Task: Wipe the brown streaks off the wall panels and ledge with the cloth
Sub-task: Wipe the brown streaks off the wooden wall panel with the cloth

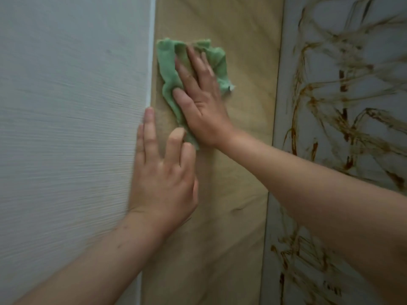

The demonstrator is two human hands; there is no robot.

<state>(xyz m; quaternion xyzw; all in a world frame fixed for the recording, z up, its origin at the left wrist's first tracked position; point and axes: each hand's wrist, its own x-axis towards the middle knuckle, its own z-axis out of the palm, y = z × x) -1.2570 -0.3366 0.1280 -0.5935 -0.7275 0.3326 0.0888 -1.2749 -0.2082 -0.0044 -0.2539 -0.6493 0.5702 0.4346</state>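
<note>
Right hand flat, fingers straight, pressing green cloth on tan panel, left hand resting below, fingers relaxed, brown streaks on pale right panel

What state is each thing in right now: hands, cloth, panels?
green cloth: crumpled, pressed against the tan panel
right hand: open, flat on the cloth
left hand: open, fingers resting on the tan panel
tan panel: no bold streaks
right panel: covered in brown streaks
left panel: looks clean
</note>
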